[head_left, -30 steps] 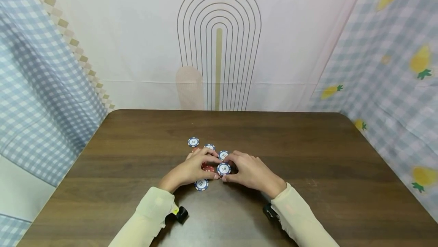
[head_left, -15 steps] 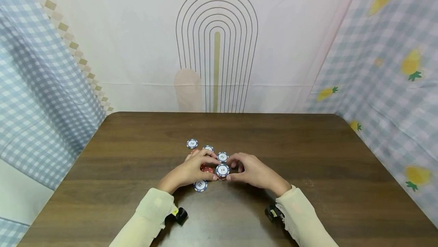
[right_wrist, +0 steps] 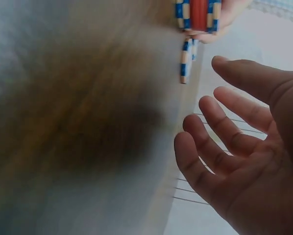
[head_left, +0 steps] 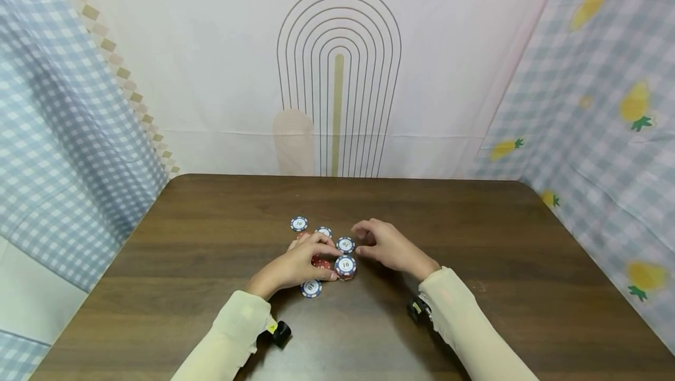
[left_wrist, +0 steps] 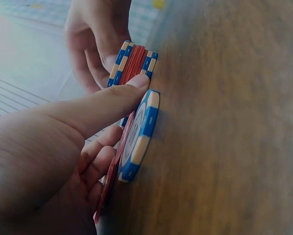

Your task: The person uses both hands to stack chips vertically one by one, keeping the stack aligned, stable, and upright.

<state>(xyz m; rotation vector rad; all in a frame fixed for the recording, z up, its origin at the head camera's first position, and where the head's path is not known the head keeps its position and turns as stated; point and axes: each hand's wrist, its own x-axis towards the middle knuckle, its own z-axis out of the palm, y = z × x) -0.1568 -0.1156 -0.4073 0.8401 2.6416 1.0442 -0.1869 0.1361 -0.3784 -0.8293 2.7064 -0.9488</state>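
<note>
A short stack of poker chips [head_left: 345, 266], blue-and-white at top and bottom with red between, stands on the table. My left hand [head_left: 297, 262] steadies it from the left, thumb and index finger on its edge; the left wrist view shows the thumb against the chip stack [left_wrist: 134, 63]. Just behind the stack lies a blue poker chip [head_left: 345, 245]. To its right my right hand [head_left: 392, 246] hovers with loosely bent fingers, holding nothing; in the right wrist view a gap separates those fingers from the chips. Red poker chips [head_left: 323, 264] lie partly hidden under my left hand.
More blue chips lie flat around my left hand: a front chip [head_left: 311, 288], a back-left chip [head_left: 298, 224] and a half-covered chip [head_left: 324, 232]. The brown wooden table [head_left: 474, 234] reaches back to a white patterned cloth [head_left: 443, 76]. Checked cloths hang at both sides.
My right hand has let go of the stack and moved back and slightly right, beside the blue chip behind it. My left hand stays at the stack.
</note>
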